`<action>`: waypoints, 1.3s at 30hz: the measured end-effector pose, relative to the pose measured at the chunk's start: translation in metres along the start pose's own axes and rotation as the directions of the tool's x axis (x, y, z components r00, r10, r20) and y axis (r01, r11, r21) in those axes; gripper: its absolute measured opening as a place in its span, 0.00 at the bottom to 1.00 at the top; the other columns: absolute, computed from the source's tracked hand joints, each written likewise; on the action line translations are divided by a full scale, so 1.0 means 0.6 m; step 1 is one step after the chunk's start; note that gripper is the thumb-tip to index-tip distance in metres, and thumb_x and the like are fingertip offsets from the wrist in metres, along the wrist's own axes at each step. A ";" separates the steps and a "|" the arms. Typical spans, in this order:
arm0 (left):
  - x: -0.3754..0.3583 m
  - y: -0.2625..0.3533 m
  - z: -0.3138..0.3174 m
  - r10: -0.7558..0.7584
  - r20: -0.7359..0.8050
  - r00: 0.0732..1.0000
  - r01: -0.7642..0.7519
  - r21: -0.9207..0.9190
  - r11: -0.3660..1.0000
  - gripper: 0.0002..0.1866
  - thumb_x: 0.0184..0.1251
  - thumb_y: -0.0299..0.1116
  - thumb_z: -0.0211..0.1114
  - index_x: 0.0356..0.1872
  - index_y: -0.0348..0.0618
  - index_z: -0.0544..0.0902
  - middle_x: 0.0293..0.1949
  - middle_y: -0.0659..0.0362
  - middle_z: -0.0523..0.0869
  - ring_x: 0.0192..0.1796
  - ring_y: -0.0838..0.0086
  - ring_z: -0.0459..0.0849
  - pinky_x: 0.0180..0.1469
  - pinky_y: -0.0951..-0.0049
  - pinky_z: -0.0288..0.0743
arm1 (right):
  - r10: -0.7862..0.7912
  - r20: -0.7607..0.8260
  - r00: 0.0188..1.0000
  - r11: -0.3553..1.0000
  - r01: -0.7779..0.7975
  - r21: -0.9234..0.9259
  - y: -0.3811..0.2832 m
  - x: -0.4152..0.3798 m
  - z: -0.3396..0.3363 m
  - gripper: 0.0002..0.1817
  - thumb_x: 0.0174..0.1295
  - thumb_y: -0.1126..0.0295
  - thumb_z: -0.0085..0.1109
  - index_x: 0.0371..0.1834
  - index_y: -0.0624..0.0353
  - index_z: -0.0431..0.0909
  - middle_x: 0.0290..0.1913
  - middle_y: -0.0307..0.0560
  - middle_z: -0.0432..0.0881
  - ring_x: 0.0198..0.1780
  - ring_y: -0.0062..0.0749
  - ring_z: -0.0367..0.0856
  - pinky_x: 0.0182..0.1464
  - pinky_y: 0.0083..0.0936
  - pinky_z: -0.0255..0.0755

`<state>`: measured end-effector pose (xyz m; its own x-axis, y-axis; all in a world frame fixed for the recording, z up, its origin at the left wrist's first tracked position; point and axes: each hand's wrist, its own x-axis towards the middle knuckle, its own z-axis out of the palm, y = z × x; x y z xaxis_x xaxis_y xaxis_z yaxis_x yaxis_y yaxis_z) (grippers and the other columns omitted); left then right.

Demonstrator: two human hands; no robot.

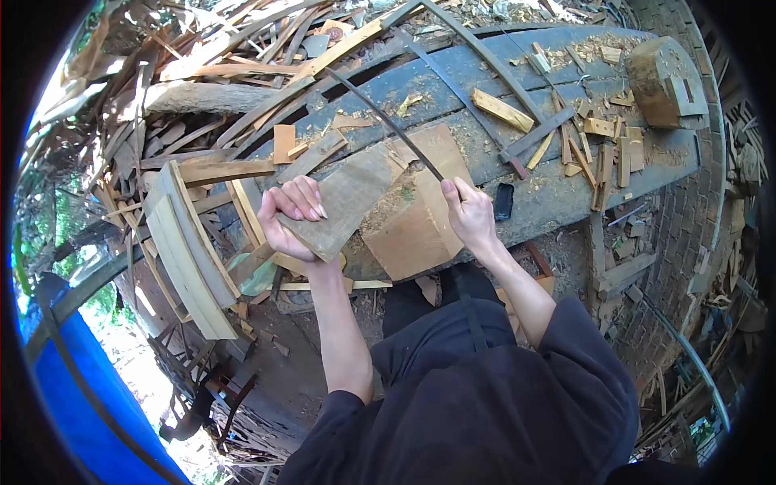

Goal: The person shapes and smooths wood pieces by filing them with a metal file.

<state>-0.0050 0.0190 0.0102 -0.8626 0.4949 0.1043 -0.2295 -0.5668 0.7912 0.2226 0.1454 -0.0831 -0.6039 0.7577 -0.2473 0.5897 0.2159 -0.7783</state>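
My left hand (pixel 295 212) is closed around the left edge of a weathered wooden board (pixel 343 198), which lies tilted over the workbench (pixel 537 202). In my right hand (pixel 470 217) is one end of a long, thin, dark, blade-like bar (pixel 388 123). The bar slants up and to the left past the board, and its handle end is hidden in my fist. Beneath and beside the board, a larger brown wood panel (pixel 416 238) lies at the bench's near edge, with shavings on it.
A black phone-like object (pixel 503 202) sits right of my right hand. Farther right are several wood offcuts (pixel 602 174) and a cut log block (pixel 667 85). Curved planks (pixel 190 250) stand at left. A dark angled frame (pixel 485 61) and a scrap-wood heap (pixel 210 97) lie beyond.
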 end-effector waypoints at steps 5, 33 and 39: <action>0.004 -0.006 0.010 -0.019 -0.006 1.000 0.019 0.021 1.000 0.25 0.84 0.38 0.39 0.18 0.49 0.67 0.13 0.58 0.71 0.18 0.70 0.67 0.37 0.66 0.67 | 0.058 0.073 0.996 0.993 -0.051 -0.106 0.027 0.003 -0.001 0.33 0.79 0.39 0.49 0.29 0.60 0.75 0.21 0.62 0.79 0.30 0.65 0.82 0.32 0.52 0.73; -0.001 -0.007 0.012 -0.044 -0.050 0.998 0.047 0.052 0.998 0.25 0.83 0.39 0.41 0.19 0.49 0.67 0.13 0.58 0.70 0.19 0.70 0.67 0.37 0.68 0.66 | -0.053 0.061 0.997 0.994 0.058 -0.096 -0.005 0.015 0.002 0.32 0.79 0.40 0.49 0.31 0.59 0.78 0.26 0.65 0.84 0.31 0.66 0.84 0.36 0.58 0.74; 0.004 -0.006 0.011 -0.018 -0.002 1.000 0.018 0.063 0.998 0.25 0.84 0.39 0.40 0.19 0.49 0.67 0.14 0.59 0.71 0.19 0.71 0.67 0.37 0.67 0.66 | 0.146 0.178 0.973 0.962 -0.098 -0.256 0.083 0.042 0.051 0.34 0.79 0.39 0.47 0.31 0.61 0.78 0.25 0.65 0.82 0.33 0.67 0.85 0.36 0.55 0.75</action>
<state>-0.0034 0.0269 0.0117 -0.8591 0.5039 0.0894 -0.2161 -0.5155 0.8292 0.2205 0.1563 -0.1460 -0.5968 0.6593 -0.4574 0.7634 0.2909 -0.5767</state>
